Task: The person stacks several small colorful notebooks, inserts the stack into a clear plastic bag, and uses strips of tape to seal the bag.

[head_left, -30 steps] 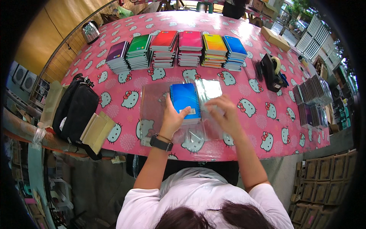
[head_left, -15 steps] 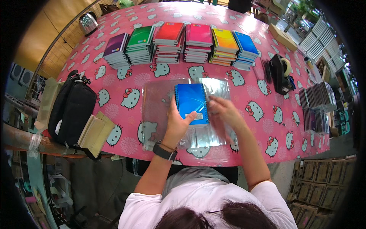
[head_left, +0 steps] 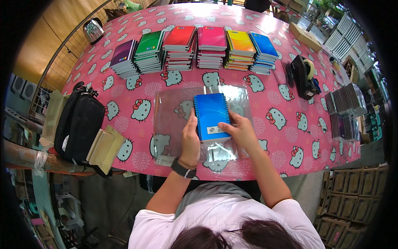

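Note:
Between my two hands is a small stack of blue spiral notebooks (head_left: 210, 111), with a white label low on the top cover. My left hand (head_left: 191, 139) presses along the stack's left side, its fingers partly hidden. On the right side my right hand (head_left: 239, 129) grips the stack, the thumb lying over the cover beside the label. Under the stack a clear plastic sheet or bag (head_left: 174, 124) lies spread on the pink patterned tablecloth (head_left: 139, 89).
Stacks of purple (head_left: 123, 54), green (head_left: 150, 43), red (head_left: 180, 37), pink (head_left: 211, 38), yellow (head_left: 240, 41) and blue notebooks (head_left: 264, 45) line the far side. A black tape dispenser (head_left: 302, 79) and wrapped notebook bundles (head_left: 346, 101) stand right; a black bag (head_left: 81, 120) sits left.
The blue notebooks have shifted slightly right. My right hand, blurred and beside the stack before, now grips its right side. My left thumb has come off the cover to the left edge.

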`<state>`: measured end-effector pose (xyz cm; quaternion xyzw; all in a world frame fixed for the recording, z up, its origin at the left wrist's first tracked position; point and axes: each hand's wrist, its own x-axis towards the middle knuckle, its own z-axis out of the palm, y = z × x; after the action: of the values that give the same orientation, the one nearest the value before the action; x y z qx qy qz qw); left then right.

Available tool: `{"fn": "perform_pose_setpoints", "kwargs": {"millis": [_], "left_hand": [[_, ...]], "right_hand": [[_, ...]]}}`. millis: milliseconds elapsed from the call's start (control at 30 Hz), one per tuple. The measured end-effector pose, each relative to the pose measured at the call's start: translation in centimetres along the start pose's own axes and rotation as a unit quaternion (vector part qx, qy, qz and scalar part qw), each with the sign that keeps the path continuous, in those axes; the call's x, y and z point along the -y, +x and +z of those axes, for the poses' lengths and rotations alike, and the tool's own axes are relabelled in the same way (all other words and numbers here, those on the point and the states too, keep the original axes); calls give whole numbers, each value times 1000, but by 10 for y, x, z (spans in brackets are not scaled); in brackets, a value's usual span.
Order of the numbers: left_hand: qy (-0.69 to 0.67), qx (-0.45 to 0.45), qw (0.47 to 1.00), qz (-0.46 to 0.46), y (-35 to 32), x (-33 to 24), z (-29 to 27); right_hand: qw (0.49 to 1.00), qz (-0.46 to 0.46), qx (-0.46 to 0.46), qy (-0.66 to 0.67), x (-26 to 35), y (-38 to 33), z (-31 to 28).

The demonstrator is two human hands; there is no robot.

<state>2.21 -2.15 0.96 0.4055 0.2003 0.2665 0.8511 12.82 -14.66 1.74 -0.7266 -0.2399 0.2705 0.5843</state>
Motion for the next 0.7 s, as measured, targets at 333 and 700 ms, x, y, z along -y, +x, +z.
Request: {"fn": "perform_pose_setpoints", "kwargs": {"millis": [333, 700], "left_hand": [[262, -59, 955, 125, 0, 37, -1], [783, -23, 494, 376, 41, -41, -71]], "right_hand": [[823, -188, 11, -536, 13, -1, 1], [847, -151, 52, -507, 18, -2, -2]]}}
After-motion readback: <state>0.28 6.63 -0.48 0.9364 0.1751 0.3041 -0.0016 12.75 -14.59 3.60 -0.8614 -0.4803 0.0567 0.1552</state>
